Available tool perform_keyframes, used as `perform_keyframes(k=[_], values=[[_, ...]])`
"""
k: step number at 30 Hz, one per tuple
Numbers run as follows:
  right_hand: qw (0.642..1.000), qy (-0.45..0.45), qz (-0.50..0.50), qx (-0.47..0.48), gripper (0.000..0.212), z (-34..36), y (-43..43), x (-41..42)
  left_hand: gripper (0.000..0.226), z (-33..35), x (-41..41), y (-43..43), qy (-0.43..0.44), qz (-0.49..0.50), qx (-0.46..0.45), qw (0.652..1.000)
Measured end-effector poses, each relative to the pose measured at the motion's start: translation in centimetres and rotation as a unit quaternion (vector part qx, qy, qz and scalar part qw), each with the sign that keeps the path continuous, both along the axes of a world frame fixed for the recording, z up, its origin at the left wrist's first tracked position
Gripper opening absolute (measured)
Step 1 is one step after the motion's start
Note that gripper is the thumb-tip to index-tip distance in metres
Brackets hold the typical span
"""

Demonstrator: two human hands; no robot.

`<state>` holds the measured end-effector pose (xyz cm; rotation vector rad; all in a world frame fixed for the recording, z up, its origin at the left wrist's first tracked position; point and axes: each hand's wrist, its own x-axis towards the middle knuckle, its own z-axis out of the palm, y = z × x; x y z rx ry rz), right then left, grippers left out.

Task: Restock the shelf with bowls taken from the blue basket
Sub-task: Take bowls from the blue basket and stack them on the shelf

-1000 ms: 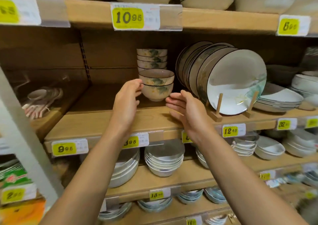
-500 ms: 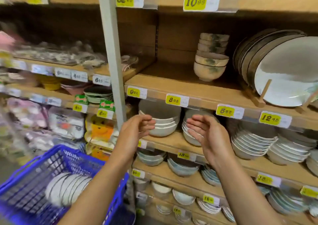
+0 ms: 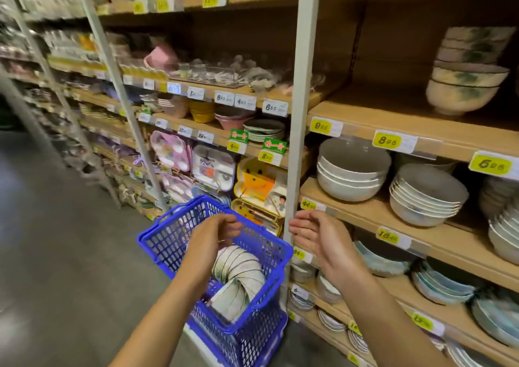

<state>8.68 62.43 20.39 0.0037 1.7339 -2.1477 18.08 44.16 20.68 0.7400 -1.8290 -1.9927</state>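
Left hand (image 3: 214,236): empty, fingers loosely curled, poised above the blue plastic mesh basket (image 3: 168,243). Right hand (image 3: 323,237): likewise empty, palm turned inward, fingers relaxed, just right of the basket, in front of the pale grey metal upright (image 3: 302,113). Inside the basket, a curved row of nested cream ceramic bowls with dark rims (image 3: 238,276), lying on their sides. Up at right, on the light wooden shelf (image 3: 393,119), a short stack of matching cream bowls with green leaf print (image 3: 463,85). Below, stacked plain white bowls (image 3: 351,175).
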Motion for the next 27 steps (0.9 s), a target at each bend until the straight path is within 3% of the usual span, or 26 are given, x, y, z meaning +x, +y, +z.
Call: perform_keyframes(k=[5,13,16,21,27], values=[[0.999,-0.018,0.014,0.041,0.026,-2.3,-7.8,0.7,0.031,-1.7,2.0,-7.5,-0.027,0.012,0.024,0.999],[0.977,-0.080,0.044,0.192,0.018,-10.7,-18.4,1.1,0.031,-4.9,3.8,-19.5,-0.083,0.024,0.044,0.995],[0.960,-0.104,0.047,0.255,0.010,-14.2,-20.4,0.9,0.031,-6.9,3.0,-22.2,-0.123,0.014,0.054,0.991],[0.908,-0.082,0.036,0.410,0.019,-19.7,-22.3,-0.9,0.032,-11.1,-1.1,-24.2,-0.191,-0.029,0.034,0.981],[0.873,-0.077,0.070,0.477,0.021,-24.3,-24.1,-3.8,0.029,-17.2,-7.5,-24.8,-0.275,-0.107,-0.018,0.955]])
